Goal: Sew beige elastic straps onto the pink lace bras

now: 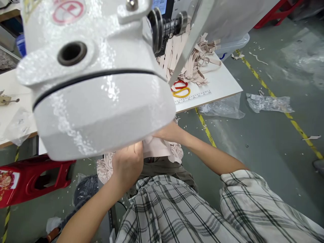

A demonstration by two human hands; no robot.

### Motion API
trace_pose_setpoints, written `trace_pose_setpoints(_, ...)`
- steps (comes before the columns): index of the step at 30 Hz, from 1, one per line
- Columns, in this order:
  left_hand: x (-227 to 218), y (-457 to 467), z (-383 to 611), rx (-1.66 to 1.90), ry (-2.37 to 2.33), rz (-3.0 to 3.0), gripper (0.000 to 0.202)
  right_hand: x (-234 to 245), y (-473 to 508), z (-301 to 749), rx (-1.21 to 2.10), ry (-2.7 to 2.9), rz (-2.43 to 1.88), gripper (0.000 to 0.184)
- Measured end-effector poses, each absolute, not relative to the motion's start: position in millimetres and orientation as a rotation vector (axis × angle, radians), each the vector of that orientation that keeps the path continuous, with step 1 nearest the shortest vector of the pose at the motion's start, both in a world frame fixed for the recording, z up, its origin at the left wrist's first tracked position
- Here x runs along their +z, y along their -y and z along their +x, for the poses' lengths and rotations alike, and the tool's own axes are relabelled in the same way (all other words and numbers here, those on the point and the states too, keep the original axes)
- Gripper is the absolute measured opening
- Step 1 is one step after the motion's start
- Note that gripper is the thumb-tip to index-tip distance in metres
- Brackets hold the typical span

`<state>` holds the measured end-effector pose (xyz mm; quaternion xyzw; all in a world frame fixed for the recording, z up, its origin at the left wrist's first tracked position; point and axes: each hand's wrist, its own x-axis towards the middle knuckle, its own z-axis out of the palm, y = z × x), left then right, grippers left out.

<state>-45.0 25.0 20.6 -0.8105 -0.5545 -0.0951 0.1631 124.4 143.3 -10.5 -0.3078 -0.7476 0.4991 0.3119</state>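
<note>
A big white sewing machine head (101, 77) fills the upper left and hides most of the work under it. My left hand (128, 163) shows its back just below the machine, fingers curled onto a piece of pale pink fabric (158, 148) with a lace edge. My right hand (169, 131) reaches in from the right, and its fingers are hidden under the machine, on or beside the same fabric. My plaid shirt sleeves fill the bottom of the view.
The white table (222, 84) carries a pile of beige elastic strips (194, 60), red and yellow scissor handles (181, 89) and a printed ruler edge. A red plastic stool (32, 179) stands at left. Plastic bags (268, 103) and yellow floor tape lie on the grey floor.
</note>
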Motion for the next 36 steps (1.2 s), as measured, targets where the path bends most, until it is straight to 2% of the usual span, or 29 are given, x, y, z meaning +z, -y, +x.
trace_pose_setpoints(9, 20, -22, -48, -0.160, 1.632, -2.329, 0.021, -11, -140, 126, 1.268, 1.958, -0.832, 0.034)
trace_pose_setpoints(16, 8, -15, -61, -0.199, 1.942, -2.330, 0.026, -14, -139, 122, 1.271, 1.971, -0.790, 0.035)
trace_pose_setpoints(19, 2, -11, -65, -0.461, 2.146, -2.323, 0.026, -20, -136, 125, 1.280, 1.930, -0.813, 0.037)
trace_pose_setpoints(22, 3, -10, -69, -0.870, 2.476, -2.214, 0.029, -29, -132, 134, 1.216, 1.909, -0.873, 0.042)
trace_pose_setpoints(24, 7, -11, -73, -1.114, 2.659, -2.172, 0.035, -34, -126, 141, 1.158, 1.951, -0.939, 0.035)
trace_pose_setpoints(26, 11, -13, -76, -1.158, 2.807, -2.285, 0.039, -33, -115, 149, 1.167, 2.033, -0.974, 0.023)
trace_pose_setpoints(29, 14, -13, -76, -1.044, 2.923, -2.636, 0.042, -23, -89, 161, 1.284, 2.082, -0.950, 0.026)
trace_pose_setpoints(30, 13, -13, -74, -1.102, 2.934, -2.738, 0.042, -18, -78, 164, 1.336, 2.067, -0.933, 0.026)
trace_pose_setpoints(33, 10, -3, -67, -1.716, 3.016, -2.754, 0.036, -3, -48, 164, 1.564, 1.963, -0.854, 0.027)
trace_pose_setpoints(36, 14, 16, -72, -2.369, 3.093, -2.261, 0.029, 5, -26, 148, 1.795, 1.776, -0.787, 0.031)
